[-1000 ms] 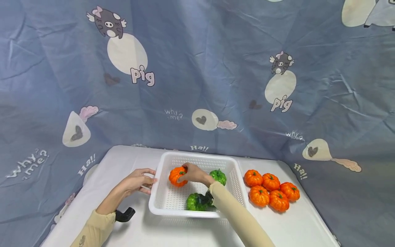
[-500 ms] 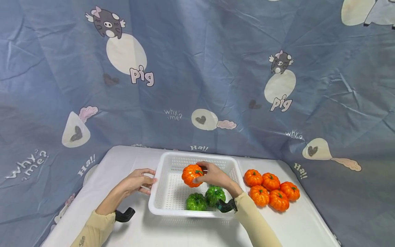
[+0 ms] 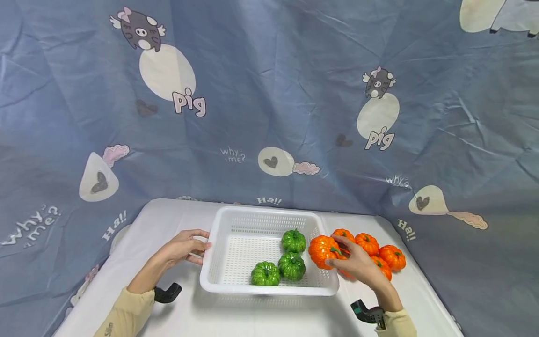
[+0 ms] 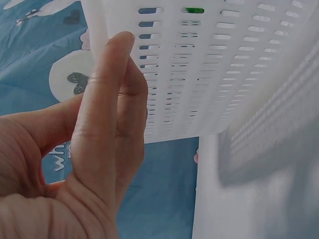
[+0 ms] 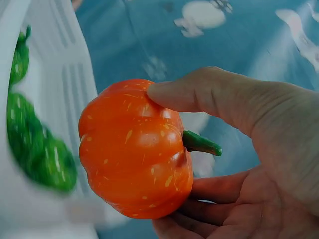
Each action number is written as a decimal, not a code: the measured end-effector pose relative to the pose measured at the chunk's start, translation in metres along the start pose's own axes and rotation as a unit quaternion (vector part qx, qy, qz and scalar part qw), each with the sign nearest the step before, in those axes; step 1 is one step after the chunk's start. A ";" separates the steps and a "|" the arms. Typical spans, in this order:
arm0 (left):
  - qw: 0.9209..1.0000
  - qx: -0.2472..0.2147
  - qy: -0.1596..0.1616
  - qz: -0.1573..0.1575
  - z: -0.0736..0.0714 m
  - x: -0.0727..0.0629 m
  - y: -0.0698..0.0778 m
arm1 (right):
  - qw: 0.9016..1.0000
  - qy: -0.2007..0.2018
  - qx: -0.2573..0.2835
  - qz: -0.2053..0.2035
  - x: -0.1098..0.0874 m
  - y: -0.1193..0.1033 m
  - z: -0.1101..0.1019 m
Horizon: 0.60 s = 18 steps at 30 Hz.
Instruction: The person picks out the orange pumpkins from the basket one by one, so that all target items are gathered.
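My right hand (image 3: 358,260) holds an orange pumpkin (image 3: 323,251) between thumb and fingers, above the right rim of the white basket (image 3: 269,290). The right wrist view shows that pumpkin (image 5: 134,149) up close, its green stem toward the palm. Three green pumpkins (image 3: 293,241) sit inside the basket, toward its right and front. At the basket's left side is my left hand (image 3: 185,246), fingers fairly straight and touching the rim. In the left wrist view the left hand (image 4: 104,129) lies against the slotted basket wall (image 4: 199,74).
Several orange pumpkins (image 3: 392,257) stand grouped on the white table (image 3: 261,318), right of the basket; the held pumpkin and right hand partly hide some. A blue printed cloth (image 3: 252,93) hangs behind the table.
My right hand has lifted the orange pumpkin from the basket's left part and carried it right, over the right rim. The left hand has stayed at the basket's left side.
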<state>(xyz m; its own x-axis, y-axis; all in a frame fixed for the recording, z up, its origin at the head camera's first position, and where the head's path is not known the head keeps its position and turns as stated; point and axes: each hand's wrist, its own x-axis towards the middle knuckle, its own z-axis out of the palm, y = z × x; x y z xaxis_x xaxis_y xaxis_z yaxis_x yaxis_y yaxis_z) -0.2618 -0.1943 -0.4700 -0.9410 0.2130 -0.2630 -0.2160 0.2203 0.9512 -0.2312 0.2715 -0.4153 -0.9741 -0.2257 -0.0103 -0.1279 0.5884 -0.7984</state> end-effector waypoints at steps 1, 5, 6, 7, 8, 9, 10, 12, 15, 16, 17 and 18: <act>1.000 0.000 0.002 -0.001 0.000 0.000 0.000 | 1.000 0.014 -0.015 0.010 -0.005 0.006 -0.006; 1.000 0.004 0.008 -0.003 -0.001 0.000 -0.002 | 0.997 0.037 -0.032 0.061 -0.024 0.030 -0.023; 1.000 0.005 0.009 -0.003 -0.001 -0.001 -0.002 | 0.996 0.040 -0.031 0.073 -0.027 0.037 -0.025; 1.000 0.005 0.011 -0.003 -0.002 -0.001 -0.002 | 0.995 0.044 -0.029 0.082 -0.031 0.043 -0.027; 1.000 0.005 0.012 -0.003 -0.002 -0.001 -0.002 | 0.994 0.047 -0.026 0.092 -0.035 0.050 -0.028; 1.000 0.005 0.011 -0.003 -0.002 -0.001 -0.002 | 0.993 0.049 -0.019 0.102 -0.038 0.056 -0.030; 1.000 0.004 0.009 -0.003 -0.002 -0.001 -0.002 | 0.992 0.052 -0.020 0.113 -0.041 0.061 -0.031; 1.000 0.003 0.006 0.000 -0.002 -0.001 -0.002 | 0.989 0.053 -0.025 0.134 -0.047 0.071 -0.033; 1.000 0.002 0.001 0.004 -0.001 0.000 -0.001 | 0.983 0.047 -0.034 0.175 -0.053 0.086 -0.034; 1.000 0.001 0.000 0.005 -0.001 0.001 -0.002 | 0.980 0.043 -0.039 0.188 -0.054 0.091 -0.034; 1.000 0.001 0.000 0.005 -0.001 0.001 -0.002 | 0.978 0.043 -0.039 0.201 -0.055 0.097 -0.033; 1.000 0.001 -0.001 0.006 -0.001 0.001 -0.002 | 0.975 0.044 -0.037 0.213 -0.056 0.102 -0.032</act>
<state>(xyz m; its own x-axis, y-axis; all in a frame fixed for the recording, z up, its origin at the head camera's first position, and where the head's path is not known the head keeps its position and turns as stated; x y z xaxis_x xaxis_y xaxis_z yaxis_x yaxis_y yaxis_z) -0.2626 -0.1950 -0.4717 -0.9429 0.2169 -0.2527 -0.2048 0.2207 0.9536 -0.1956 0.3688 -0.4774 -0.9537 0.1170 -0.2769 0.2816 0.6699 -0.6870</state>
